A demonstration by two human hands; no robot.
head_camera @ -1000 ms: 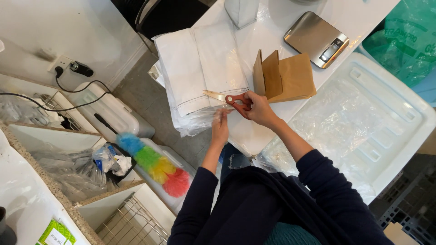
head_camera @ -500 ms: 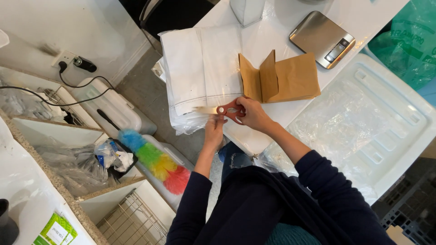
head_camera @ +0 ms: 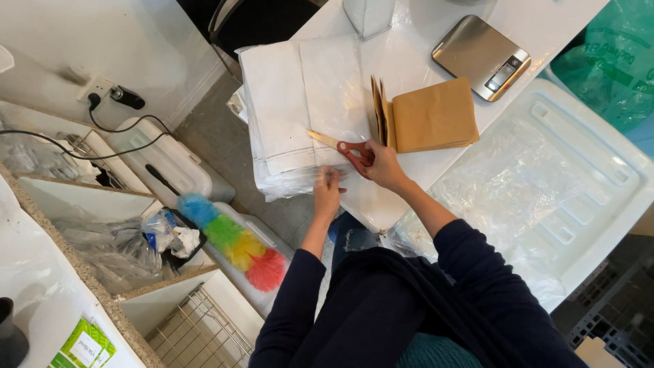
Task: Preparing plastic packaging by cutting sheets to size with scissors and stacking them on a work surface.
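Two hands busy: right hand (head_camera: 383, 165) gripping red-handled scissors (head_camera: 340, 146), left hand (head_camera: 328, 191) pinching the stack of clear plastic bags (head_camera: 300, 109) on the white tabletop (head_camera: 409, 61). Slippery film could slide, skewing the cut near those fingers.

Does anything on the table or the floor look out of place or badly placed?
Two things stand out. The stack of plastic bags hangs over the table edge, where the left hand pinches it and the right hand holds scissors. A rainbow duster lies on a bin lid on the floor, not stored.
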